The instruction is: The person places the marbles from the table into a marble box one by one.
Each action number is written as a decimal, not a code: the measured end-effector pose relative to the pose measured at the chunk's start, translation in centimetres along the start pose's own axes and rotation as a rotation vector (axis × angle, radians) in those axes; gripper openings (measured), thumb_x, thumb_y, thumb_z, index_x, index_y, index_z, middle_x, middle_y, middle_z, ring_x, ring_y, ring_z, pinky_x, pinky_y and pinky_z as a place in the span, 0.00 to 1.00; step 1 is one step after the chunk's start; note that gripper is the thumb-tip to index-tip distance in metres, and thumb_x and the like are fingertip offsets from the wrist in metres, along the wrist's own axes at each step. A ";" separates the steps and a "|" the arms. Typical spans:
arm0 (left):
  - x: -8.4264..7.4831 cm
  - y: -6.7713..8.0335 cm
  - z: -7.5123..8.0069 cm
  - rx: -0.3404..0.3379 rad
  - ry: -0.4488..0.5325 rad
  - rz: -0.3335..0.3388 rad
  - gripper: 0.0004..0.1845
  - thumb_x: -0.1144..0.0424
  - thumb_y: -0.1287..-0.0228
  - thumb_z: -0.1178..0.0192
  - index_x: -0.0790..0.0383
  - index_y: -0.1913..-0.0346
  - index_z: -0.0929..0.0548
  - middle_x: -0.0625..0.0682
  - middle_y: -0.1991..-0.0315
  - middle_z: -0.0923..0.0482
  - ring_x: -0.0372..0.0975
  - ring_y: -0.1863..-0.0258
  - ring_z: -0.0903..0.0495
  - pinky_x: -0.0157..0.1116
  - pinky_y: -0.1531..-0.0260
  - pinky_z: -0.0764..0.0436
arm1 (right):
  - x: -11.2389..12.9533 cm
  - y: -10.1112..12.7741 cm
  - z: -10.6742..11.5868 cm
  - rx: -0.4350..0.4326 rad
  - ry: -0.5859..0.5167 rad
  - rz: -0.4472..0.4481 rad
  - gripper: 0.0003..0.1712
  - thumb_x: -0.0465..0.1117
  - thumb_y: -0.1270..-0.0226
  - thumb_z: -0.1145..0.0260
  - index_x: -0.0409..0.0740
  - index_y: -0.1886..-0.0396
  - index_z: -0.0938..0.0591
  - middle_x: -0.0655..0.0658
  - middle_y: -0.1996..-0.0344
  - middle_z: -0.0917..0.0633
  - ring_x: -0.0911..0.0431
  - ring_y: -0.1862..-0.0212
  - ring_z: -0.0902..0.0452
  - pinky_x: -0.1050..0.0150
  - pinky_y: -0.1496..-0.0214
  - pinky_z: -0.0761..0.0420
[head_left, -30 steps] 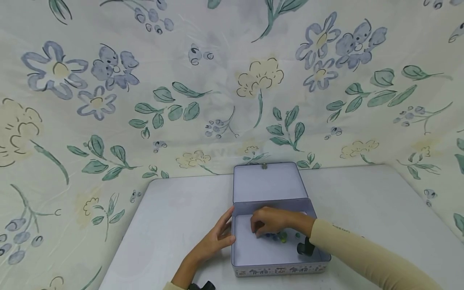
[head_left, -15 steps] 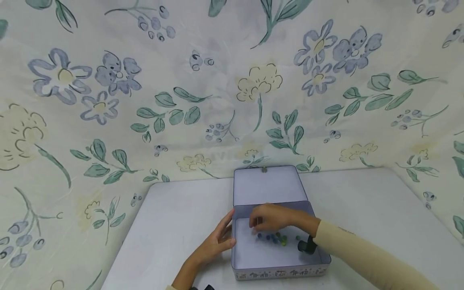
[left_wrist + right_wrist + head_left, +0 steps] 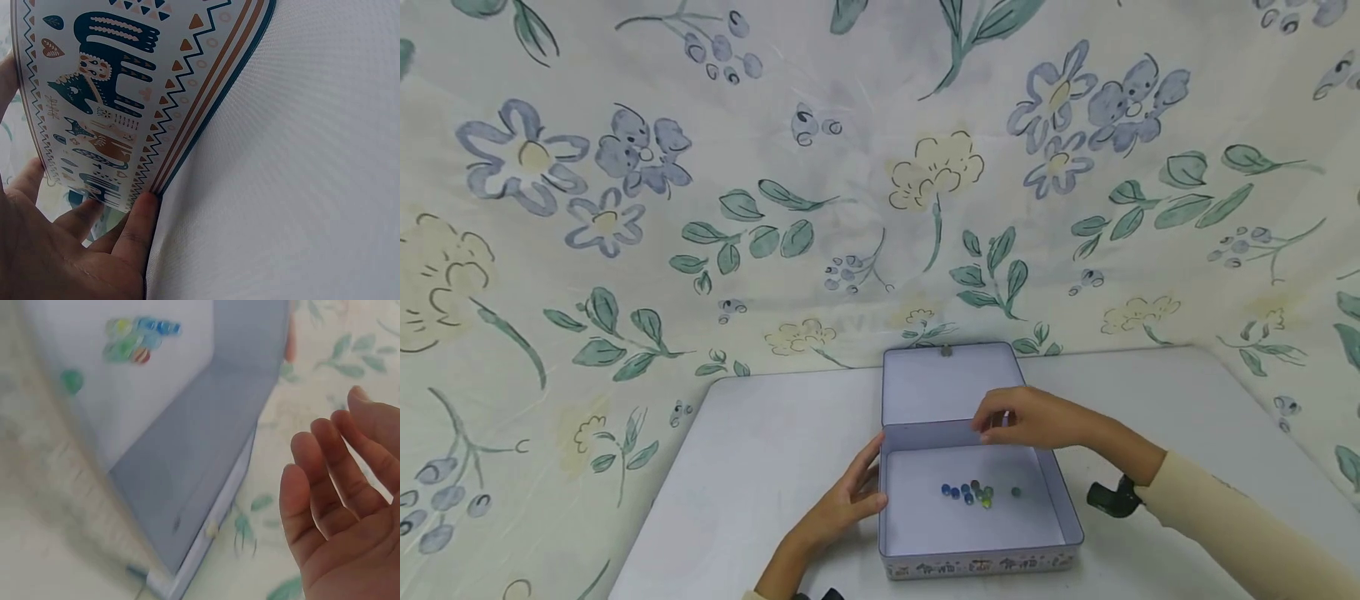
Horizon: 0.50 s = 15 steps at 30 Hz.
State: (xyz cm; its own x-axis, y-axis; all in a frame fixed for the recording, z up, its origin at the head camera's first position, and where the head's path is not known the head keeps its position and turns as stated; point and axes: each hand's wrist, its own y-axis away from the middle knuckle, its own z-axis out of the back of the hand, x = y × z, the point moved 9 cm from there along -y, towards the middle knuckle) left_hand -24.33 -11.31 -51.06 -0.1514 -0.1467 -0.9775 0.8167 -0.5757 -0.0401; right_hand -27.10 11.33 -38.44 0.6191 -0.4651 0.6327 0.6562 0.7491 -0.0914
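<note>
An open tin box [image 3: 977, 552] sits on the white table, its lid [image 3: 951, 385] leaning back. Several small coloured marbles [image 3: 970, 492] lie clustered on its floor, also seen in the right wrist view as marbles [image 3: 134, 340]. My left hand [image 3: 846, 498] rests against the box's left wall; its straight fingers [image 3: 134, 231] touch the patterned side [image 3: 112, 94]. My right hand [image 3: 1022, 417] hovers above the box's back wall near the lid. Its palm [image 3: 337, 506] is open, fingers relaxed, holding nothing.
The white table [image 3: 760, 467] stretches left and right of the box. A floral cloth [image 3: 700, 208] hangs behind and around the table. A black wrist camera [image 3: 1112, 497] shows under my right sleeve.
My right hand has lifted off the marbles inside the box and moved up and right to above the back wall. The left hand and box have stayed put.
</note>
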 end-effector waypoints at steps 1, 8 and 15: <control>0.1 0.0 0.0 -0.001 0.001 0.000 0.45 0.56 0.28 0.42 0.44 0.19 0.58 0.60 0.18 0.68 0.69 0.23 0.58 0.62 0.27 0.43 | -0.3 0.6 0.5 -0.015 0.006 -0.014 0.10 0.44 0.31 0.32 0.47 0.55 0.14 0.56 0.60 0.13 0.67 0.58 0.21 0.68 0.56 0.16; 0.4 0.1 0.1 0.000 -0.008 0.006 0.45 0.56 0.28 0.43 0.47 0.18 0.59 0.60 0.18 0.68 0.69 0.23 0.58 0.63 0.27 0.43 | -2.0 5.1 3.8 -0.117 0.033 -0.044 0.08 0.44 0.30 0.33 0.51 0.54 0.15 0.49 0.59 0.12 0.67 0.58 0.21 0.68 0.55 0.16; 0.2 0.0 0.2 -0.013 -0.027 0.013 0.44 0.57 0.28 0.43 0.47 0.18 0.58 0.58 0.18 0.68 0.68 0.23 0.57 0.62 0.27 0.42 | -3.9 9.6 5.4 -0.214 0.063 -0.065 0.08 0.39 0.30 0.34 0.53 0.53 0.16 0.58 0.60 0.14 0.69 0.58 0.20 0.70 0.61 0.18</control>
State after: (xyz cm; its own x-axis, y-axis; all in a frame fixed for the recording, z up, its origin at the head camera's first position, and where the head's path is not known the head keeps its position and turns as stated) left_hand -24.47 -11.51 -51.24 -0.1557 -0.1759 -0.9720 0.8256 -0.5634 -0.0303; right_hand -25.52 22.92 -37.70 0.5942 -0.5423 0.5939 0.7678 0.6026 -0.2179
